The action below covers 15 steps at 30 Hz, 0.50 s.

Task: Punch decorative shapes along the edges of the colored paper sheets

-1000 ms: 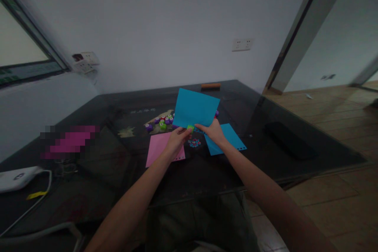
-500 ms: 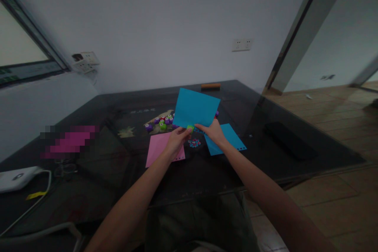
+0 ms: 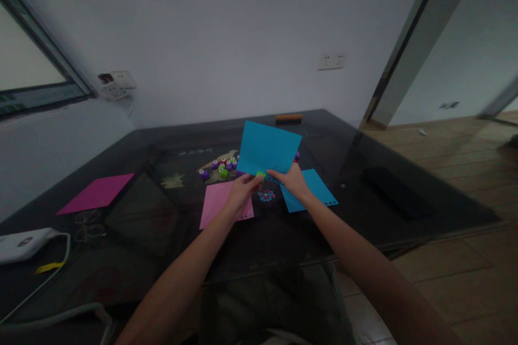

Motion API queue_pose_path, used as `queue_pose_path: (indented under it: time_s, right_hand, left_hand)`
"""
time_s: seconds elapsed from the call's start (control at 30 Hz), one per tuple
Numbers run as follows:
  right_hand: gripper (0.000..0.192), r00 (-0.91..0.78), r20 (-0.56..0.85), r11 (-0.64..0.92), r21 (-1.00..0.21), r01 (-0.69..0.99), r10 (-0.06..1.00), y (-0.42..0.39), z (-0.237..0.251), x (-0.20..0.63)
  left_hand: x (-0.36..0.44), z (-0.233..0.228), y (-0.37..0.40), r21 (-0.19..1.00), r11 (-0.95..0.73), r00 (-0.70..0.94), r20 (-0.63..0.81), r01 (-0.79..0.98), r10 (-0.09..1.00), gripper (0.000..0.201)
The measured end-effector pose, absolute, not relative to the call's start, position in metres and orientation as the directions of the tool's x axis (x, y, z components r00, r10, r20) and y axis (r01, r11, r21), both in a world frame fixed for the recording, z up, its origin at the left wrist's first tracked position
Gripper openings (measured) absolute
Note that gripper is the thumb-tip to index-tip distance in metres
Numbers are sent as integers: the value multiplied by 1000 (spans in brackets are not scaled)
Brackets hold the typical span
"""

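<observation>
My left hand [image 3: 242, 193] grips a small green craft punch [image 3: 260, 174] between thumb and fingers. The punch sits at the lower edge of a blue sheet of paper [image 3: 269, 145]. My right hand [image 3: 292, 178] pinches that sheet near its lower right corner and holds it tilted up above the table. Below the hands lies a little pile of coloured paper bits [image 3: 266, 195]. A pink sheet [image 3: 218, 199], partly under my left hand and forearm, has holes along its near edge. Another blue sheet [image 3: 309, 191] with a row of holes lies under my right wrist.
Several purple, green and red craft punches [image 3: 222, 171] stand behind the pink sheet; the raised paper hides others. At left are a magenta sheet [image 3: 97, 193], glasses [image 3: 89, 225] and a white power strip [image 3: 24, 245]. A dark case [image 3: 396, 191] lies right, an orange-brown roll [image 3: 288, 117] behind.
Both hands, the punch and the raised blue sheet stay almost exactly where they were. The magenta sheet at left, blocky before, now shows clearly.
</observation>
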State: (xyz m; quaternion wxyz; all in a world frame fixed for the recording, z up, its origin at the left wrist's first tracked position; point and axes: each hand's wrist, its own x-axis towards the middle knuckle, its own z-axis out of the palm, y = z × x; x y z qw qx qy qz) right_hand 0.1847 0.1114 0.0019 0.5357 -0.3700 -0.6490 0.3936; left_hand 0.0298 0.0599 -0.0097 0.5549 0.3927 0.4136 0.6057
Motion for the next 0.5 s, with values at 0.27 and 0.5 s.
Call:
queue_pose_path:
  time_s: [0.27,0.5]
  right_hand:
    - [41,-153,411,423,-904,55,898,111,3,184]
    - [42,-157,409,421,-905,56,899,110,2,184]
  left_hand:
    - [30,-9,60,940,-48,-85,20,-339,996,27]
    - [28,-11,60,945,-66,-85,41,-320,996,27]
